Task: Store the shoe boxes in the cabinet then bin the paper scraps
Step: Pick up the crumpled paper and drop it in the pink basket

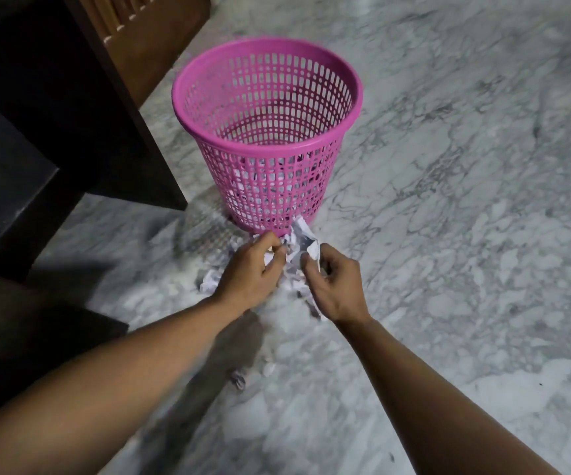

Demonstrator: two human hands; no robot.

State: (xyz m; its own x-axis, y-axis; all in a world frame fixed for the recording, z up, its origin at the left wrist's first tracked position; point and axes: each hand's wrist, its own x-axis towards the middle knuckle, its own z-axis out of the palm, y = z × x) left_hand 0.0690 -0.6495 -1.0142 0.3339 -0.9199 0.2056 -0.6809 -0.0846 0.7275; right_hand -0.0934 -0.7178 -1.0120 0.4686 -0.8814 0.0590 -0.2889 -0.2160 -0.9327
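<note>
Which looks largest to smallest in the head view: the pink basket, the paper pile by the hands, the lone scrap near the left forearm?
1. pink basket
2. paper pile, partly hidden by both hands
3. lone scrap

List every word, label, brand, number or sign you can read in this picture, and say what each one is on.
No text can be read anywhere in this view.
Paper scraps: dark marks that may be print, too small and blurred to read.
Pink basket: no label or brand shows on its rim or mesh wall; paper seen through the mesh is unreadable.
Dark wooden cabinet and marble floor: no writing or sign visible.
</note>
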